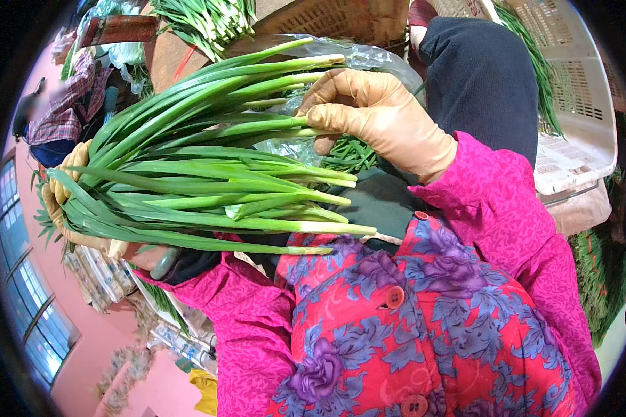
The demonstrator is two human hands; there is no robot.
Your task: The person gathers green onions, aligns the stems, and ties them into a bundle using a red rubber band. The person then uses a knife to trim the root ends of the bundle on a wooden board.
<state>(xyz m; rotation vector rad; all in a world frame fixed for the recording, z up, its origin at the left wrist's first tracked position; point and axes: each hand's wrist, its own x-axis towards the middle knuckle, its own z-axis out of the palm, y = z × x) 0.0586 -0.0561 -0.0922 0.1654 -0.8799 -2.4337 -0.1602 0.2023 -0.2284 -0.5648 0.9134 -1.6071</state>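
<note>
My left hand [65,182], in a tan glove, is wrapped around the leafy end of a bunch of Chinese chives [208,195]. The flat green leaves bend over and fan out to the right, ending in pale stalk bases. My right hand [378,117], gloved the same way, pinches the base of a chive stalk [271,125] between thumb and fingers. The lower fingers of that hand are partly hidden. Beneath it lie short green leaf pieces [352,155] beside a clear plastic sheet [381,57].
Another bunch of chives [208,23] lies on a brown surface [169,65] at the top. A white plastic basket [579,151] holding long green leaves [532,62] stands at the right. Bundled greens [600,281] lie below it. A person in a plaid shirt [62,114] is at the far left.
</note>
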